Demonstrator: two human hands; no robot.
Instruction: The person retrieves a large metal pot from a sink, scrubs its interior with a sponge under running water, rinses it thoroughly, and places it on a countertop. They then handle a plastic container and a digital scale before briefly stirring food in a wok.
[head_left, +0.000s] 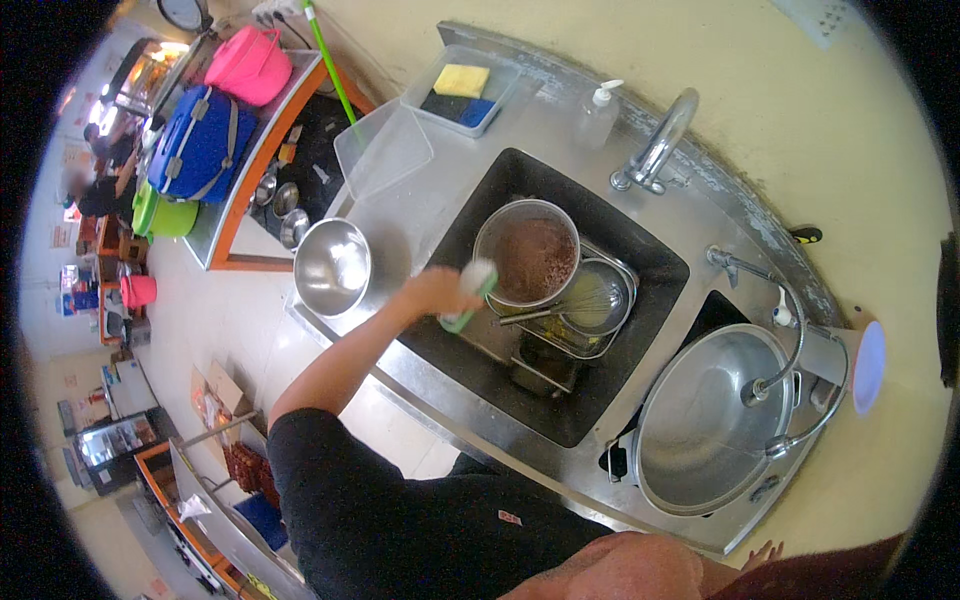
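My left hand (437, 291) grips a green-and-white scrubber (478, 279), blurred, over the left side of a dark sink (480, 187). Just beside it stands a round metal pot (489, 225) with brown contents. Close to the pot, a wire whisk (529, 316) rests in a small metal bowl (611, 319) of cloudy liquid, inside a rectangular tray (632, 289). Below that, a dark rectangular container (540, 367) sits on the sink floor. My right hand (763, 555) shows partly at the lower right, fingers apart near the counter's corner, with nothing visible in it.
A shiny steel bowl (332, 267) stands on the counter's left end. Behind are a plastic box (480, 129) with sponges, a clear lid (382, 150), a pump bottle (598, 116) and a faucet (664, 142). A large pot (712, 427) and hose sprayer (761, 390) occupy the right.
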